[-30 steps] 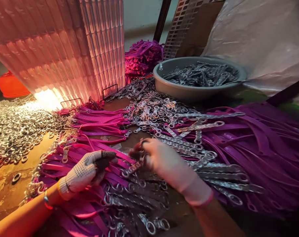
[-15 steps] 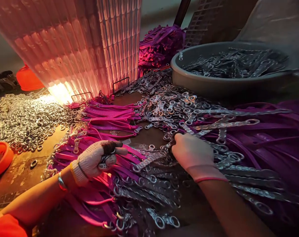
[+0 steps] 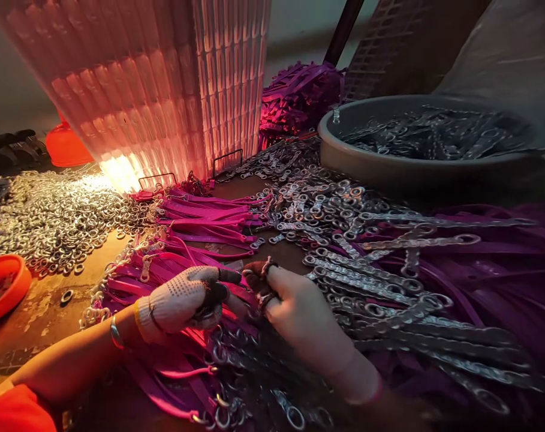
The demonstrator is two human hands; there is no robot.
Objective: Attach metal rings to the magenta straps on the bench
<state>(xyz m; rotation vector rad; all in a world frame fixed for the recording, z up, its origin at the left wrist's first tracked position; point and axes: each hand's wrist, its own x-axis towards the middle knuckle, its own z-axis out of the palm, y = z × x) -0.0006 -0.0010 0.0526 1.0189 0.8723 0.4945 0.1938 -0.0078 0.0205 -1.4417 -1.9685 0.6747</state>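
Observation:
Gloved in dotted white knit with dark fingertips, my left hand (image 3: 189, 297) is over the pink straps (image 3: 182, 240), its fingers curled; what they hold, if anything, is too dark to tell. My right hand (image 3: 299, 309), in a pale glove, pinches a small metal ring piece (image 3: 267, 265) with dark fingertips just right of my left hand. The hands are nearly touching. Dark metal-linked strips (image 3: 254, 360) lie below them, and silvery linked strips (image 3: 366, 276) lie right of my right hand.
Loose metal rings (image 3: 51, 216) are heaped at left, beside an orange bowl (image 3: 23, 288). A grey tub (image 3: 389, 171) of metal strips stands at back right. Purple straps (image 3: 492, 270) cover the right side. A ribbed translucent panel (image 3: 132, 102) rises behind, lit from below.
My right hand has moved left, from the metal pile to beside my left hand. Silvery strips where it was now show. My left hand has turned slightly and moved right.

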